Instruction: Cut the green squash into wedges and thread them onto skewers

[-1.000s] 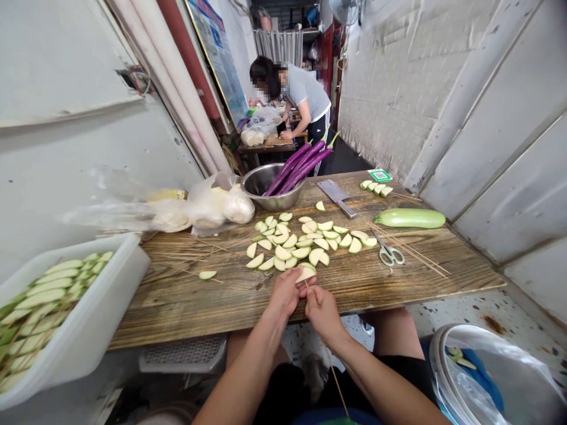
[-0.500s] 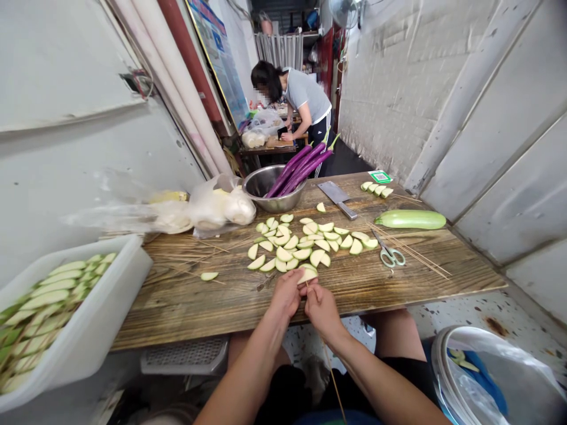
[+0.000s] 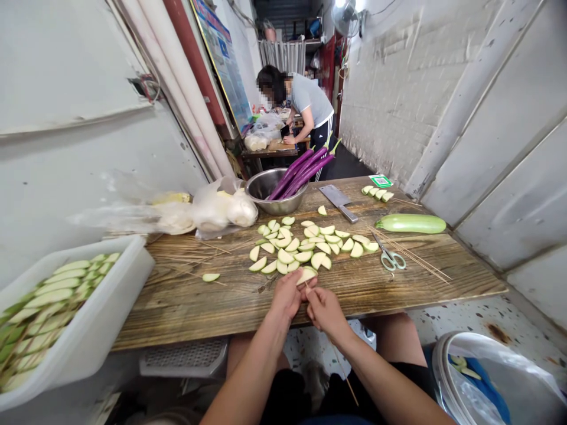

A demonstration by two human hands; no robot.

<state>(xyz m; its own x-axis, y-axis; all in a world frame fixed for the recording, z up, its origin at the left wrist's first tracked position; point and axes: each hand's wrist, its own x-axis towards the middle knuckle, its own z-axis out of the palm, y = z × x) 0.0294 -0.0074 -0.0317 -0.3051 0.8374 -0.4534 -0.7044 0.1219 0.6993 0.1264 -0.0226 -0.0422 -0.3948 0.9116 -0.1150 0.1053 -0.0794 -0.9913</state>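
Note:
Over the near edge of the wooden table (image 3: 186, 321), my left hand (image 3: 287, 295) is closed on a pale half-round zucchini slice (image 3: 306, 275). Close beside it, my right hand (image 3: 325, 310) pinches a thin bamboo skewer (image 3: 346, 378), whose tip meets the lower edge of that slice. The skewer's long end runs down past my right wrist toward my lap. Just beyond my hands, many cut zucchini slices (image 3: 303, 257) lie scattered over the wood. A single slice (image 3: 211, 277) rests apart on the left, near loose skewers (image 3: 190, 254).
A white tub (image 3: 119, 295) of skewered slices stands left. Behind the slices are a steel bowl (image 3: 283, 206) with purple eggplants (image 3: 305, 171) and a cleaver (image 3: 339, 200). Scissors (image 3: 392, 260), a whole zucchini (image 3: 411, 223) and skewered pieces (image 3: 376, 193) lie right. A lined bucket (image 3: 443, 366) stands below. Another person (image 3: 308, 100) bends over a far table.
The view has shifted slightly. The skewer's lower end has swung a little to the right, while both hands keep nearly the same pose at the slice.

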